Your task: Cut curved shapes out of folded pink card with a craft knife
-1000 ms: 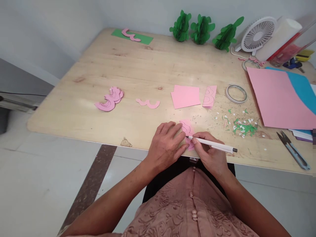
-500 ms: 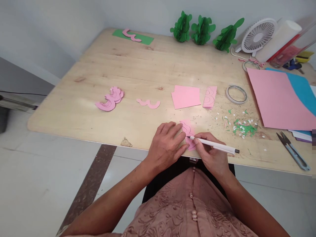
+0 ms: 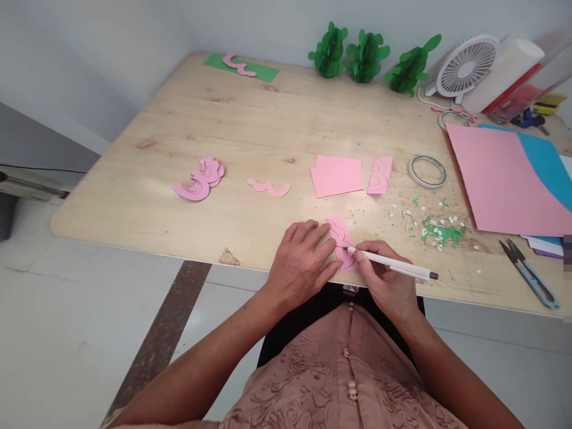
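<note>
two hands work at the near edge of the surface [image 3: 179,131]; clock positions are read from the small pink sheet [image 3: 342,229], with 12 o'clock away from the body.

left hand [image 3: 297,262]: spread moderately wide at 8 o'clock, palm down, grasping nothing, fingertips on the sheet's left side. right hand [image 3: 391,286]: narrow grip at 4 o'clock, holding the white pen [image 3: 397,264], tip at the sheet among dark curved lines. whether a separate template lies under the left fingers cannot be told.

adjacent items: pink sheets [image 3: 337,179] at 12 o'clock; marked pink strip [image 3: 379,179] at 1 o'clock; tape roll [image 3: 428,173] at 2 o'clock; paper scraps [image 3: 447,234] at 3 o'clock; snips [image 3: 531,277] between 3 and 4 o'clock; wavy cut-out [image 3: 277,189] at 10 o'clock; cut-out pile [image 3: 201,186] between 9 and 10 o'clock.

fault risks, as judged: light left-hand pressure could let the sheet rotate under pen drag and displace the line. excess pen force could crease or tear the paper. fingers close to the tip could deflect the stroke or smear ink. overhang at the surface edge could bend the sheet.
</note>
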{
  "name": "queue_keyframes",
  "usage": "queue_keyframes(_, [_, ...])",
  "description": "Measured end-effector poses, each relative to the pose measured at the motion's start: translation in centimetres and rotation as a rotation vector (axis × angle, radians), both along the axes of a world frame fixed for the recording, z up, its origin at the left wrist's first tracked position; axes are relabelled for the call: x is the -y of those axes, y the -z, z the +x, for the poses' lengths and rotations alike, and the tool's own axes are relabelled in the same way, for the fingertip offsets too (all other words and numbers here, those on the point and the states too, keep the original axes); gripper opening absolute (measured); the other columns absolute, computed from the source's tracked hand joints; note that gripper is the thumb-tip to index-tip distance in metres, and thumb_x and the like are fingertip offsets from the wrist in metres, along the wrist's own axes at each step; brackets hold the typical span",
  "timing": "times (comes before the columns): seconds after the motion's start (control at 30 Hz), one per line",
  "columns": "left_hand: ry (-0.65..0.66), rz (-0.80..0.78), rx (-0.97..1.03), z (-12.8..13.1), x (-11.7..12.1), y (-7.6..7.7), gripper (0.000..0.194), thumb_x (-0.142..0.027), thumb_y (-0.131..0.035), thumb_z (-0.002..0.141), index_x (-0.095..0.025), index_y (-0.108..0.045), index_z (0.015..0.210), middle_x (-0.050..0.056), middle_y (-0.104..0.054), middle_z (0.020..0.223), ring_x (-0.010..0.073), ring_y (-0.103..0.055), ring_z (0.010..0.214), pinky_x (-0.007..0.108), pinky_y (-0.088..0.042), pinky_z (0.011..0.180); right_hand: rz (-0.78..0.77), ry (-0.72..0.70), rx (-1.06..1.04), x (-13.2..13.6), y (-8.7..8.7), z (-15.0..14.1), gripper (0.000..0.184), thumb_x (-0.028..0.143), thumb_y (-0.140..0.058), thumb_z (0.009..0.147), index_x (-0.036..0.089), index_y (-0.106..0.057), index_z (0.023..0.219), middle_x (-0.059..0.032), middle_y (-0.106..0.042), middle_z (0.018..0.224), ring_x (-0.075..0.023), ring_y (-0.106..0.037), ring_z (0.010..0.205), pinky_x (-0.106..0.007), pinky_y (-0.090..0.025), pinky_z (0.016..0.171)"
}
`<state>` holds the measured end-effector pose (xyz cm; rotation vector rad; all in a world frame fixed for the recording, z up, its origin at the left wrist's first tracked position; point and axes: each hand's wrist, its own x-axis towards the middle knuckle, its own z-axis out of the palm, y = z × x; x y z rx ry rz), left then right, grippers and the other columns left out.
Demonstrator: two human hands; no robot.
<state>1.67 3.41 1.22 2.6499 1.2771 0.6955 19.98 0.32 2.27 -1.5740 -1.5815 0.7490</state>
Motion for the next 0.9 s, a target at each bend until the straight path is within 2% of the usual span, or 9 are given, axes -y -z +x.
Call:
queue_keyframes(0.37, [0.000,0.001,-0.003,-0.01,0.03,-0.02,0.018,-0.033,-0.053,0.092,-0.018,-0.061,0.100,0.009,-0.061,0.126,0.0288,-0.050,0.116,0.045,-0.042,0.098,0.039,0.018,0.085,0.18,-0.42,0.19,0.009,0.029,-0.058,0.086,0.023,-0.064,0.083,-0.0006,-0.069,0.076,-0.0158,-0.063,0.066,-0.028,-0.049,0.061])
queue_keyframes(0.9, [-0.001,0.008,-0.005,0.00,0.04,0.08,0.018,-0.033,-0.054,0.091,-0.019,-0.061,0.099,0.009,-0.060,0.127,0.0289,-0.051,0.115,0.046,-0.042,0.097,0.064,0.031,0.139,0.61,-0.74,0.14,0.011,0.029,-0.057,0.087,0.023,-0.064,0.082,-0.0013,-0.070,0.075,-0.0165,-0.064,0.068,-0.030,-0.049,0.064])
